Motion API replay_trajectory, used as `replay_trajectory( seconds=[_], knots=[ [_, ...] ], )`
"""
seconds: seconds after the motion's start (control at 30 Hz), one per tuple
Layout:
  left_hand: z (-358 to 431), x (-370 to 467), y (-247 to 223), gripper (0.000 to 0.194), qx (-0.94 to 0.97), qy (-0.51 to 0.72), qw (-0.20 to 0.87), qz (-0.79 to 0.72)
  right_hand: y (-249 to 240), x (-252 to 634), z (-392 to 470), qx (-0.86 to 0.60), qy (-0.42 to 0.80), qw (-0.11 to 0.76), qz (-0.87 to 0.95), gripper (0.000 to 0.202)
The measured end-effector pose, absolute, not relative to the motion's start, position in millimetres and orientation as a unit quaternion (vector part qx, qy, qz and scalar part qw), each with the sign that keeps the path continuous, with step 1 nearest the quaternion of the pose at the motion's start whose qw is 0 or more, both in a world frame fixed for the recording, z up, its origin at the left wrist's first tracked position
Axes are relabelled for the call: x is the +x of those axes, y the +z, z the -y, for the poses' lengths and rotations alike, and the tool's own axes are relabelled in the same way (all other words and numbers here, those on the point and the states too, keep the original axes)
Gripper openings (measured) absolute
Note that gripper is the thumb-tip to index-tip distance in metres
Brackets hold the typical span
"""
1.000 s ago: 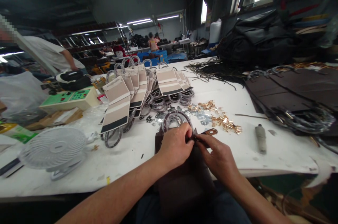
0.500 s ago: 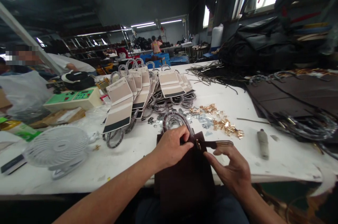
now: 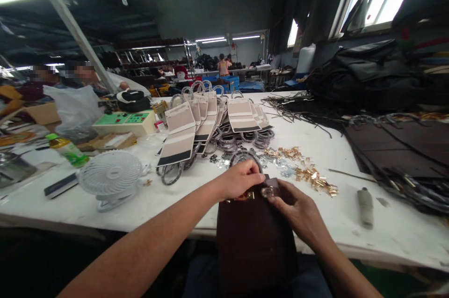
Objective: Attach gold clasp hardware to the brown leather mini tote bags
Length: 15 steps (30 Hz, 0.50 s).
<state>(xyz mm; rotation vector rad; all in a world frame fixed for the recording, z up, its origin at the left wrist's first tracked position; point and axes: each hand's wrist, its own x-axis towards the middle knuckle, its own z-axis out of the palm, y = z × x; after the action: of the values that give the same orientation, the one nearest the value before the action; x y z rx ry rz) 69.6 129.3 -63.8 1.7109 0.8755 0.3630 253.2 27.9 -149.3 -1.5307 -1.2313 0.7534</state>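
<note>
A dark brown leather piece [image 3: 256, 242] hangs over the table's front edge toward my lap, with a plastic-wrapped ring handle [image 3: 245, 154] at its top. My left hand [image 3: 240, 178] is closed on its upper edge, beside gold metal fittings [image 3: 249, 195]. To the right, my right hand [image 3: 293, 202] pinches a small brown flap [image 3: 271, 185] with a shiny metal part on it. The fingertips of both hands are close together. Loose gold clips [image 3: 314, 178] lie on the table beyond my right hand.
Stacked beige panels with wrapped handles [image 3: 180, 132] stand behind. At left are a white fan [image 3: 110, 174], a green-topped machine [image 3: 126, 122] and a bottle [image 3: 68, 150]. A grey cylindrical object [image 3: 365, 207] and brown pieces [image 3: 400, 141] lie right. People sit far left.
The view has swung left and up. My right hand has moved in nearer my left, and the brown strip that stuck out sideways is now folded up by the fingers. Gold fittings show under my left hand.
</note>
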Motion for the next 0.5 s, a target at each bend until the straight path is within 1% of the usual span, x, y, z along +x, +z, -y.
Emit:
replay_trajectory(
  seconds=[0.1, 0.23, 0.33, 0.43, 0.5],
  knots=[
    [-127, 64, -60, 0.04, 0.727, 0.191, 0.541, -0.377, -145, 248, -30, -0.614, 0.359, 0.514, 0.48, 0.056],
    [-125, 57, -62, 0.048, 0.723, 0.219, 0.547, -0.36, -147, 241, -31, -0.636, 0.353, 0.525, 0.442, 0.065],
    [-121, 51, -65, 0.043, 0.727, 0.233, 0.537, -0.359, -148, 232, -29, -0.619, 0.373, 0.532, 0.442, 0.067],
    [-117, 43, -59, 0.038, 0.763, 0.283, 0.466, -0.346, -142, 223, -24, -0.543, 0.429, 0.546, 0.472, 0.069],
    [-118, 35, -48, 0.035, 0.783, 0.323, 0.421, -0.326, -135, 216, -20, -0.466, 0.498, 0.549, 0.483, 0.074]
  ],
)
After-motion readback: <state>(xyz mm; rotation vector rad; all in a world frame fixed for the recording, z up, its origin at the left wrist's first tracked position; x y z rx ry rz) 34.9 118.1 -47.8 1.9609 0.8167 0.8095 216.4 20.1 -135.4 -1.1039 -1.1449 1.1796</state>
